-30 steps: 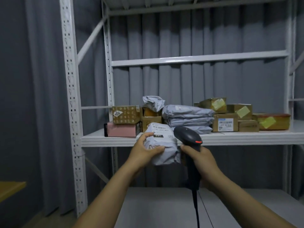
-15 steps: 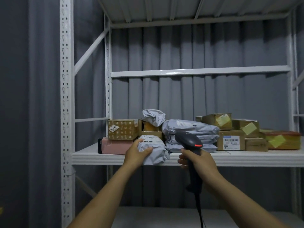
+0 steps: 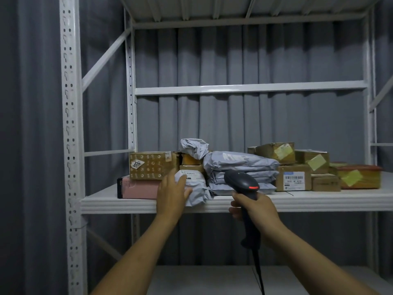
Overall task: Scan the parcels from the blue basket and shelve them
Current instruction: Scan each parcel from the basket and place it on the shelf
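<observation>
White metal racking stands before grey curtains. Low and right of middle, the right hand [image 3: 255,209] has a tight grip on the hard black scanner [image 3: 241,183]. Left of it, the left hand [image 3: 173,193] has let its grip go. A second ago it held the soft, crinkly grey bag parcel [image 3: 196,188] up. Now the bag lies at the shelf [image 3: 319,201] edge under flat fingers, so it looks shelved. Behind sit a smooth pink box [image 3: 138,189], a brown card box [image 3: 153,165] and puffy grey bags [image 3: 240,165].

A crumpled grey parcel [image 3: 196,188], label up, lay at the shelf [image 3: 319,202] front edge. The black scanner [image 3: 242,183] stood upright just right of it.
</observation>
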Demonstrator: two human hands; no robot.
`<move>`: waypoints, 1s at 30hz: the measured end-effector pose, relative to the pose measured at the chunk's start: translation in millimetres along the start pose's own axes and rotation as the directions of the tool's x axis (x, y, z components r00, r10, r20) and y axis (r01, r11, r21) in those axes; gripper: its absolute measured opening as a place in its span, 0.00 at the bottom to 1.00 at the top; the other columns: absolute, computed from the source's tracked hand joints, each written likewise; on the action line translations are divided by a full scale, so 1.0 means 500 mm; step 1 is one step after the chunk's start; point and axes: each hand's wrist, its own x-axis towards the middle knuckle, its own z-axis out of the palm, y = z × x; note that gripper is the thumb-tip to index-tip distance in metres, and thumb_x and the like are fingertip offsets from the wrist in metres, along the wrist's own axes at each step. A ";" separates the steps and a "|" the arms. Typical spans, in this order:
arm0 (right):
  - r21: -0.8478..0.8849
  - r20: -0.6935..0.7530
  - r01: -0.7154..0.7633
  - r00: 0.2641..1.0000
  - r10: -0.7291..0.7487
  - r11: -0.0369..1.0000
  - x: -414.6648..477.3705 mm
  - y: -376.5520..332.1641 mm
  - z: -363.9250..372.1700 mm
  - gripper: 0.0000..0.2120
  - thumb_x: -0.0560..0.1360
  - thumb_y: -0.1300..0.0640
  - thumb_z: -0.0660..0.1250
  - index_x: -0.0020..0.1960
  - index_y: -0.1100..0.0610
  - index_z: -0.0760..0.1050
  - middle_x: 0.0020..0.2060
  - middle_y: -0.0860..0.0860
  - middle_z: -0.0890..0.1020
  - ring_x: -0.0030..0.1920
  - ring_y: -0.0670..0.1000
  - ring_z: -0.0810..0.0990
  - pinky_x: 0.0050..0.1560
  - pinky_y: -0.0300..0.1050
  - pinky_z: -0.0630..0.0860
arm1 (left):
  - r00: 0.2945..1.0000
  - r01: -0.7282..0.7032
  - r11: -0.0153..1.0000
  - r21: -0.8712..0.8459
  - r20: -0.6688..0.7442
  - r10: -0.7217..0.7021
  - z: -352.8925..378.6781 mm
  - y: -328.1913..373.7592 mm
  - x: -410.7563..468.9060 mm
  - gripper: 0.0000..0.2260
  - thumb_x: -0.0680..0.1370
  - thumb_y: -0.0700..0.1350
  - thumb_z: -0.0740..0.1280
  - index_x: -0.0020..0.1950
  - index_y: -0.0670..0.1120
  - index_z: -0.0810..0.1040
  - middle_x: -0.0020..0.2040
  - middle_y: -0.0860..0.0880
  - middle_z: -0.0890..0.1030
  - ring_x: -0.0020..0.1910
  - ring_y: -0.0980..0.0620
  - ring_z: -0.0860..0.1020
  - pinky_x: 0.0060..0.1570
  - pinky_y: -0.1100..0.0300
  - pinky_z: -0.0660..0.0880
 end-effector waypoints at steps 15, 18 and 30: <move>-0.243 0.025 -0.001 1.000 0.007 0.970 -0.024 0.027 -0.015 0.09 0.73 0.56 0.72 0.40 0.63 0.78 0.34 0.59 0.81 0.28 0.54 0.79 0.32 0.46 0.75 | 0.911 -0.276 0.957 0.087 0.342 0.231 0.002 0.008 -0.044 0.31 0.80 0.56 0.60 0.78 0.46 0.55 0.80 0.46 0.46 0.79 0.47 0.44 0.75 0.51 0.44; -0.292 0.022 -0.015 1.000 0.022 0.956 -0.048 0.033 -0.035 0.09 0.74 0.56 0.71 0.40 0.62 0.78 0.31 0.58 0.81 0.27 0.52 0.78 0.31 0.44 0.75 | 0.919 -0.311 0.949 0.042 0.266 0.290 -0.020 0.025 -0.067 0.29 0.78 0.52 0.64 0.76 0.44 0.61 0.78 0.43 0.56 0.77 0.43 0.55 0.74 0.49 0.52; -0.417 0.063 -0.230 0.958 0.280 0.879 -0.278 0.270 -0.185 0.07 0.75 0.56 0.71 0.43 0.60 0.78 0.34 0.56 0.83 0.27 0.51 0.77 0.30 0.44 0.74 | 0.879 -0.088 0.980 -0.178 0.450 0.161 0.057 0.063 -0.511 0.23 0.76 0.47 0.69 0.70 0.43 0.72 0.71 0.41 0.70 0.69 0.39 0.68 0.68 0.45 0.66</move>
